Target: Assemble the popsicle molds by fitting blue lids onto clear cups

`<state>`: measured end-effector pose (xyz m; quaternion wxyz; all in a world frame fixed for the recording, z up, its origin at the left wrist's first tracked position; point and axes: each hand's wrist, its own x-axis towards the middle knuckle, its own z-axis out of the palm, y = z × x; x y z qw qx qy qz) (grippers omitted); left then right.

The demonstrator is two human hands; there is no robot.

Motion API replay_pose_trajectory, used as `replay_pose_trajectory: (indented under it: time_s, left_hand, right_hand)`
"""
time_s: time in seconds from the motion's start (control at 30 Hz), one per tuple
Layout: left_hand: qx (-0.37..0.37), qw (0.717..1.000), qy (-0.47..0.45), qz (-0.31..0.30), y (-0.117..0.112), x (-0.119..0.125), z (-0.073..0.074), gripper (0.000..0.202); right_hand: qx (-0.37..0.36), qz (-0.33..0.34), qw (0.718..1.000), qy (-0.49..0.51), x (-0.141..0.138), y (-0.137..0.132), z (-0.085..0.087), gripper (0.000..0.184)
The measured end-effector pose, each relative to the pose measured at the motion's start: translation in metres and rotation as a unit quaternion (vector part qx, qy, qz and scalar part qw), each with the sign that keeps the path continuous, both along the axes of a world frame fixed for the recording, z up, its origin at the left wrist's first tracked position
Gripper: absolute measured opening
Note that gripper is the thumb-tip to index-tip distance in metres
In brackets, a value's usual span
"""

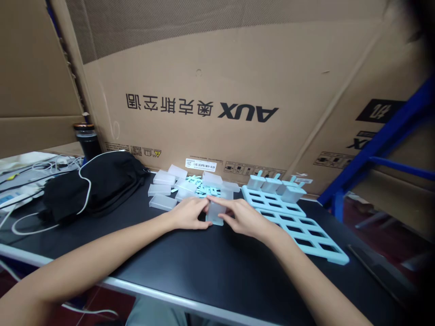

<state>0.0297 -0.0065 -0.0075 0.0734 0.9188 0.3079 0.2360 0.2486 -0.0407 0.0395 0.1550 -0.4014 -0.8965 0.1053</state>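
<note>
Hands meet just left of the pale blue plastic grid tray (336, 259), which lies flat on the black worktop (204, 267). The left hand (190, 213) and the right hand (243, 217) both hold one frosted translucent plastic mould cup (215, 217). The cup stands upright on the worktop, near the tray's left edge but not touching it.

The left grip is closed against the cup's left side, with the fingers curled round it. The right grip is closed on the cup's right side, and its forefinger lies across the top rim. Both forearms reach in from the near edge of the worktop, on the near-left side of the tray.

Several filled frosted cups with pale blue handles (272, 184) stand upright in the tray's far row of openings. The openings nearer the person are bare.

Left of the tray's far end, just beyond the hands, lies a loose heap of frosted plastic cups (163, 190), some on their sides. Thin pale blue plastic sticks (196, 181) are scattered among them.

Well to the left of the tray sits a crumpled black fabric bag (108, 181) with a white cable (86, 188) draped over it. A dark cylindrical bottle (86, 141) stands behind the bag.

Behind the tray rises a large brown cardboard box printed "AUX" upside down (238, 81). To the tray's right stands a blue metal rack frame (390, 136).
</note>
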Motion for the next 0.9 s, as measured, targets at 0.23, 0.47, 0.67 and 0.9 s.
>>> replay_pose_trajectory:
  time_s: [0.23,0.47,0.67,0.9]
  left_hand:
    - [-0.042,0.996,-0.082,-0.003,-0.012,0.002,0.005,0.032]
    - [-0.094,0.932,-0.347,-0.042,-0.004,-0.004,0.009,0.037]
    - [-0.061,0.898,-0.433,-0.052,-0.004,-0.004,0.01,0.036]
    - [0.019,0.943,-0.303,-0.135,-0.012,0.004,0.004,0.024]
  right_hand:
    - [-0.03,0.01,0.995,0.091,0.017,0.023,0.014,0.054]
    - [0.095,-0.092,0.982,-0.136,-0.008,0.086,0.011,0.031]
    - [0.181,-0.089,0.935,-0.292,-0.023,0.094,-0.006,0.028]
    - [0.202,-0.102,0.931,-0.285,-0.028,0.089,-0.016,0.024]
